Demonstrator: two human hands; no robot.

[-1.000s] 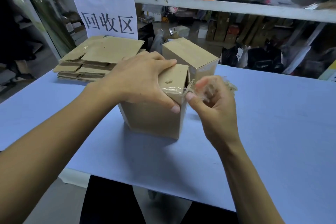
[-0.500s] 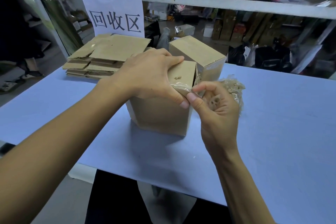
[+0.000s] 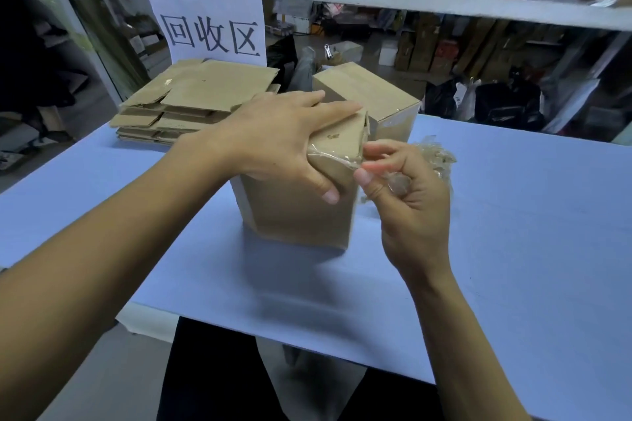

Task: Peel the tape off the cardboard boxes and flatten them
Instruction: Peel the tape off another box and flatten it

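Left hand (image 3: 280,137) flat on top of near cardboard box (image 3: 301,212), fingers straight and spread across lid, thumb down over front face, pressing box onto blue surface (image 3: 513,249). Right hand (image 3: 410,195) just right of box's top right corner, fingers curled; thumb and index pinching end of clear tape (image 3: 337,158) running along front top edge of box. Tape strip partly lifted, one end on cardboard, other end between fingertips. Crumpled wad of peeled tape (image 3: 439,155) bunched in right palm, sticking out behind knuckles.

Near box upright on surface, closed, roughly centre, close to front edge. Second cardboard box (image 3: 369,92) directly behind near box, slightly to its right, also upright and closed, clear tape shining on its front face. Cannot tell whether two boxes touch. Stack of flattened boxes (image 3: 191,102) behind near box to its left, at far left corner of surface, flaps splayed, several layers.

White paper sign (image 3: 208,20) with three black characters upright behind flattened stack, hanging from grey shelf rail (image 3: 444,3). Orange and blue items, purple bag and plastic bottles on shelf above rail. Dark clutter, bags and brown cartons beyond surface, behind second box. Dark trousers below surface's front edge.
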